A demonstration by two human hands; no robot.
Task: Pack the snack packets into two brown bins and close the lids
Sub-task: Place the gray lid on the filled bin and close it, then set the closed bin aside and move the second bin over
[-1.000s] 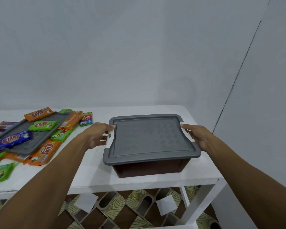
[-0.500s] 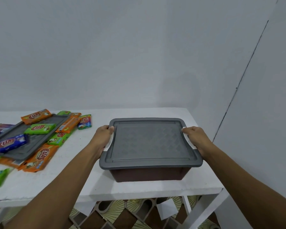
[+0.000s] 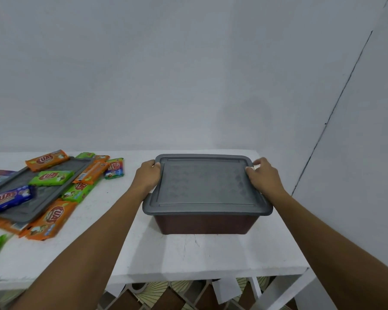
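Observation:
A brown bin (image 3: 203, 224) stands on the right half of the white table (image 3: 188, 256), with a grey lid (image 3: 204, 186) lying on top of it. My left hand (image 3: 147, 175) grips the lid's left edge near the far corner. My right hand (image 3: 263, 176) grips the lid's right edge near the far corner, its fingers curled over the rim. On the left of the table lie several snack packets, orange (image 3: 46, 159), green (image 3: 51, 177) and blue (image 3: 8, 198), on and around a second grey lid (image 3: 39, 201).
A grey wall stands right behind the table, and another wall closes the right side. The table's front edge is near me, with patterned floor tiles (image 3: 157, 291) and white table legs below it.
The bin with its lid has moved away from me toward the wall, off the front edge. Both hands have slid along the lid's sides to its far corners.

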